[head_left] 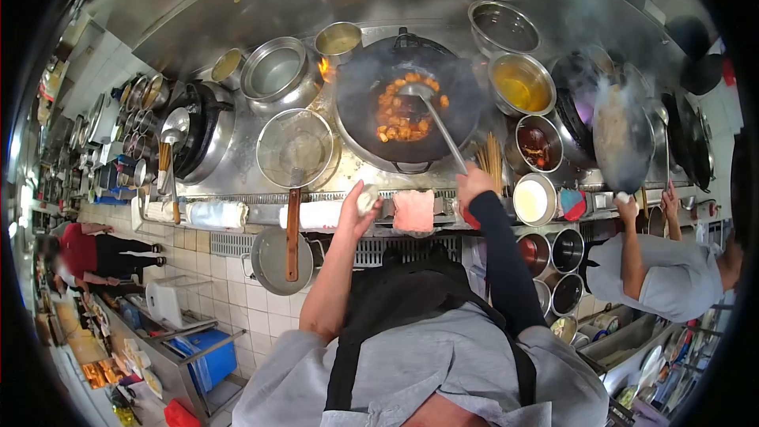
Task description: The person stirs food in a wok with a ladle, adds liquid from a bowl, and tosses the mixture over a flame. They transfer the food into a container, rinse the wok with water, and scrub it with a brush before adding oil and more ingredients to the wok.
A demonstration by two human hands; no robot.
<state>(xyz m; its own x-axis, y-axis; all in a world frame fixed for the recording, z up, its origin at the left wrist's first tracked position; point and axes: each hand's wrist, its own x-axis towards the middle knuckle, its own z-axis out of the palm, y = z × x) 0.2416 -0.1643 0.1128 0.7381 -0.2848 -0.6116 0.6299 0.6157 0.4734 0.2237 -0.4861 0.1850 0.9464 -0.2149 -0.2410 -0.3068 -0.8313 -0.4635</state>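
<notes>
My right hand (474,183) is closed round the handle of a metal ladle (443,128), whose bowl rests among browned food pieces (403,128) in a large dark wok (356,103). Light smoke hangs over the wok. Left of the wok's near edge, my left hand (356,209) holds a bunched whitish cloth (368,199). Between my hands a folded pink cloth (413,210) lies on the front rail. A round mesh strainer (295,146) with a wooden handle (292,233) lies on the stove left of the wok.
Right of the wok stand a pot of yellow liquid (522,85), a dark red sauce pot (539,144) and a white-filled bowl (534,199). Further right a co-worker (664,269) tilts a smoking wok (624,134). Another person (83,253) stands far left. Metal pots (275,69) stand behind the strainer.
</notes>
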